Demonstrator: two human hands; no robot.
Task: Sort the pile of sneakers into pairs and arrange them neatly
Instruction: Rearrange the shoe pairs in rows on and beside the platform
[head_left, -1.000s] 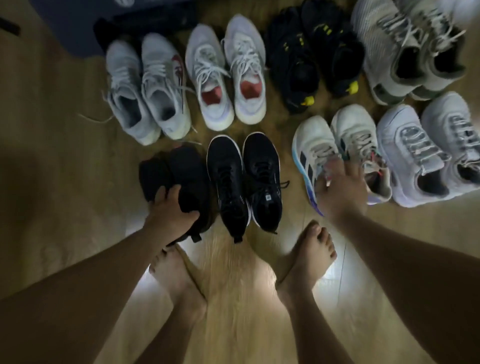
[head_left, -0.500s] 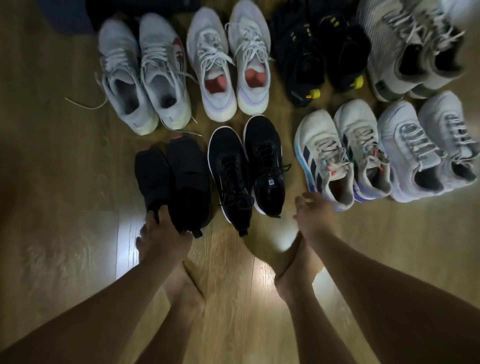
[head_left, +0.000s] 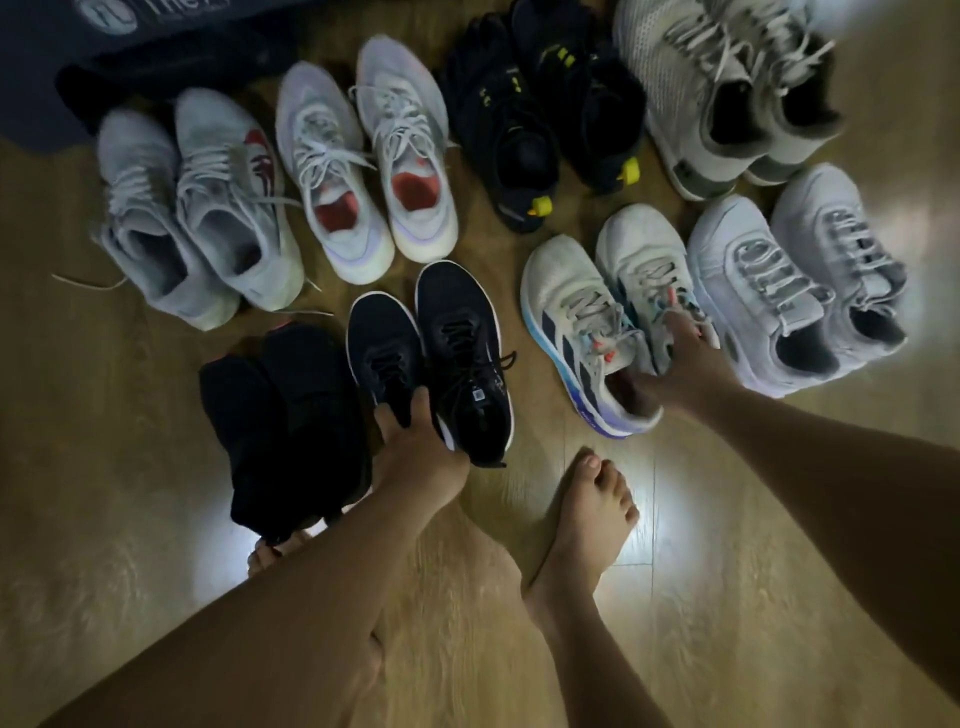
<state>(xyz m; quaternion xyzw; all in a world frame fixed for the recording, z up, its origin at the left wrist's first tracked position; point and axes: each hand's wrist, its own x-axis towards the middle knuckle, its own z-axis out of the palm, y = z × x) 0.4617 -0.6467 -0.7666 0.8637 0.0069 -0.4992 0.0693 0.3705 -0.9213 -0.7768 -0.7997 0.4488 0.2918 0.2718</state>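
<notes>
Left grip (head_left: 415, 441) curls round the heel of a black sneaker (head_left: 382, 348), just nine o'clock of centre. At three o'clock, the right grip (head_left: 685, 364) pinches the blue-soled white sneaker (head_left: 571, 322) by its collar. A careless tug might shove the neighbouring pairs crooked.

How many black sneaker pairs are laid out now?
3. Black pair with yellow tabs in the back row; black white-soled pair front centre; plain black pair front left. The dark fabric bag behind may hide more.
</notes>
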